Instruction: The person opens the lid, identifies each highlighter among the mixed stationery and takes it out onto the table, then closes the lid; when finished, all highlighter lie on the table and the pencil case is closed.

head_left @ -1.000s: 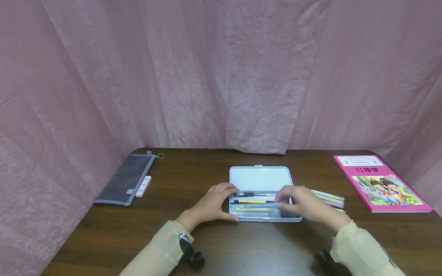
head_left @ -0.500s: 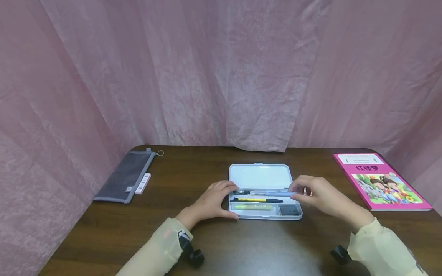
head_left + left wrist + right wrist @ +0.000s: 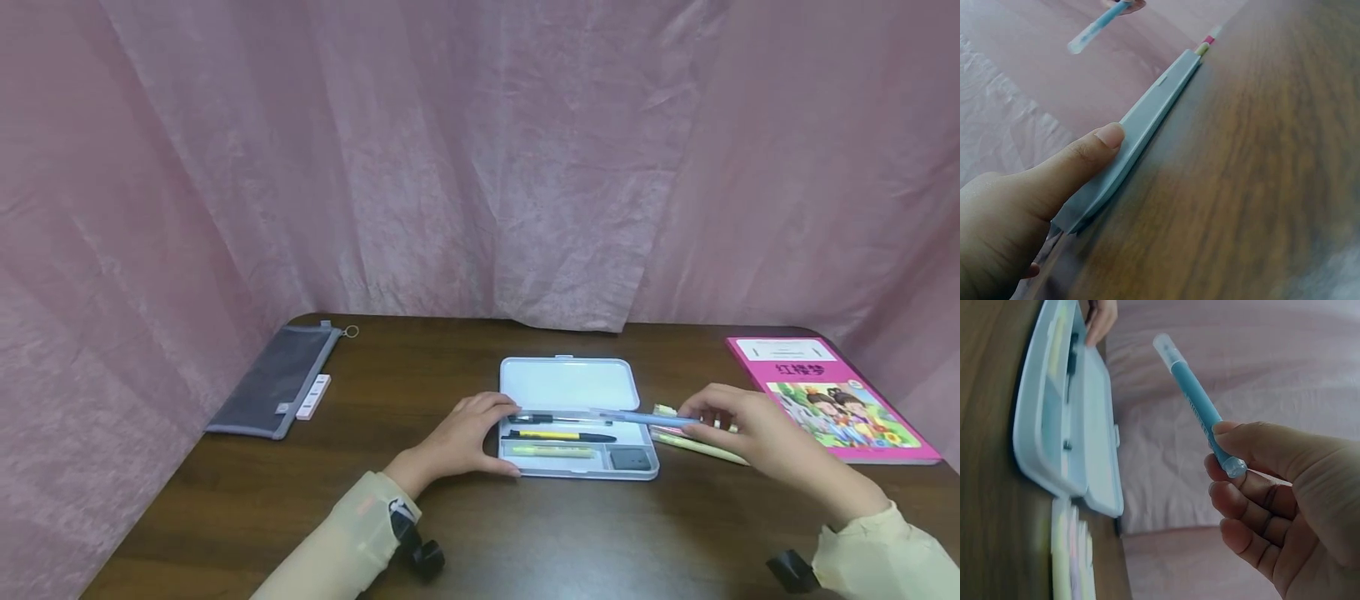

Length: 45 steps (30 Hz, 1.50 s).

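Observation:
A white pencil case (image 3: pixel 570 383) lies with its lid folded back. My left hand (image 3: pixel 465 437) grips its left end, the thumb (image 3: pixel 1100 142) pressing the near wall. Inside are a black pen (image 3: pixel 551 419), a yellow-and-black pen (image 3: pixel 558 436), a lime highlighter (image 3: pixel 551 452) and a dark grey block (image 3: pixel 628 458). My right hand (image 3: pixel 742 425) pinches a blue highlighter (image 3: pixel 1196 397) with a clear cap between thumb and fingers, held above the table at the case's right side. Its capped end points left, over the case's right part.
Several pale highlighters (image 3: pixel 705 447) lie just right of the case, partly under my right hand. Farther right is a pink book (image 3: pixel 840 408). A grey mesh pouch (image 3: pixel 273 383) and a small white block (image 3: pixel 313 397) lie at the left. A pink curtain (image 3: pixel 480 167) hangs behind the table.
My right hand has lifted the blue highlighter from over the case's front compartments and carried it right, towards the loose highlighters. The left hand stays on the case's left end.

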Each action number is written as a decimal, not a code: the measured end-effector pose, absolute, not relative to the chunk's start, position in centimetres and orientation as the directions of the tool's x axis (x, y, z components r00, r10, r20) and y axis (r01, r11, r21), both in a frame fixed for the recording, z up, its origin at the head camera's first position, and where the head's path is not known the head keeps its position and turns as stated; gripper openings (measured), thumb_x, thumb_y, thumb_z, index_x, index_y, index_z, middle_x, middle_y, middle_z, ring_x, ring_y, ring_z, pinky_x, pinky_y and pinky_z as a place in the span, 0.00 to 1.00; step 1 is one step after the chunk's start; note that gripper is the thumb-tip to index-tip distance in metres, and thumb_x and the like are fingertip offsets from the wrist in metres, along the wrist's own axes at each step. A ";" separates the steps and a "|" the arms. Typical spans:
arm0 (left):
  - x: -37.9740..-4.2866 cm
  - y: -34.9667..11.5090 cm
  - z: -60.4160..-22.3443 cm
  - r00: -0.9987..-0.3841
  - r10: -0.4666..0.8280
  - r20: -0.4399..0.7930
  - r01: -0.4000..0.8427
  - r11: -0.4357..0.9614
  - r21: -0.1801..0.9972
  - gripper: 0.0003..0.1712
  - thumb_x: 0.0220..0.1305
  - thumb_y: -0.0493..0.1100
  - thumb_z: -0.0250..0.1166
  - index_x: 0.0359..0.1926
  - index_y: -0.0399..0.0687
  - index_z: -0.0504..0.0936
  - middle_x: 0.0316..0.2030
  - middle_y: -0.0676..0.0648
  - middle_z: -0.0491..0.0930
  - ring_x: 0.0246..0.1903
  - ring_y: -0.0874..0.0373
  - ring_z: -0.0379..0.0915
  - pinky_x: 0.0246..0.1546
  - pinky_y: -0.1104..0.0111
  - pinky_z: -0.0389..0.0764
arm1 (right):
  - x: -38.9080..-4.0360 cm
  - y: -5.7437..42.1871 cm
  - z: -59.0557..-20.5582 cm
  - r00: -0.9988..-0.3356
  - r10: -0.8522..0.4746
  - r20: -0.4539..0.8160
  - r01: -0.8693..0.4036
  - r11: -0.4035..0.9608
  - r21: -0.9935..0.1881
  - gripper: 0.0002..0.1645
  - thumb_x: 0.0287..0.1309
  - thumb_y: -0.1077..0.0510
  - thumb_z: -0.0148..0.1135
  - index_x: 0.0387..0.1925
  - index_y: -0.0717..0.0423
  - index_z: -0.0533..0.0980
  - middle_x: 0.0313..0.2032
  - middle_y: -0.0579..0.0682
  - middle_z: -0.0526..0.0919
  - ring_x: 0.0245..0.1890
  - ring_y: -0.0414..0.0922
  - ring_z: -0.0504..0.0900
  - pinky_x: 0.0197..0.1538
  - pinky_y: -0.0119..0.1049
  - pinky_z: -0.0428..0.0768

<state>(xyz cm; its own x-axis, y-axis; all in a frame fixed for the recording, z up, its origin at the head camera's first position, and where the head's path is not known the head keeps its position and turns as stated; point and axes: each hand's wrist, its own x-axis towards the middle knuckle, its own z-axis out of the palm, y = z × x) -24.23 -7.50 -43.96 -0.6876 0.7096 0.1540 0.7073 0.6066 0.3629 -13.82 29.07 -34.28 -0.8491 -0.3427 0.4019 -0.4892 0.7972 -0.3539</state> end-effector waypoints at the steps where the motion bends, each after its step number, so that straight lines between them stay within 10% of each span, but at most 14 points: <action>1: -24.2 -7.5 -44.0 -0.688 0.710 0.152 0.706 0.607 0.364 0.50 0.45 0.73 0.68 0.66 0.59 0.68 0.65 0.52 0.67 0.68 0.56 0.58 0.69 0.54 0.61 | -13.7 29.4 -34.4 -0.845 -0.340 0.412 -0.491 0.798 -0.350 0.14 0.45 0.61 0.74 0.33 0.42 0.80 0.27 0.30 0.75 0.26 0.26 0.67 0.26 0.25 0.68; 45: -24.3 -7.5 -43.9 -0.696 0.707 0.124 0.691 0.614 0.380 0.49 0.46 0.73 0.68 0.67 0.59 0.67 0.66 0.52 0.67 0.69 0.56 0.57 0.70 0.54 0.60 | -12.2 37.0 -43.2 -0.842 -0.227 0.489 -0.438 0.816 -0.377 0.16 0.40 0.67 0.74 0.30 0.46 0.80 0.26 0.28 0.74 0.26 0.24 0.67 0.28 0.19 0.65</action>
<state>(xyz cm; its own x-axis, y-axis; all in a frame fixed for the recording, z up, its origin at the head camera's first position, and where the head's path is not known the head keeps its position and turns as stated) -24.31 -7.55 -43.86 -0.6961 0.7073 0.1235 0.6915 0.6141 0.3804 -12.24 37.01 -43.23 -0.8422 -0.2267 0.4891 -0.4384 0.8160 -0.3767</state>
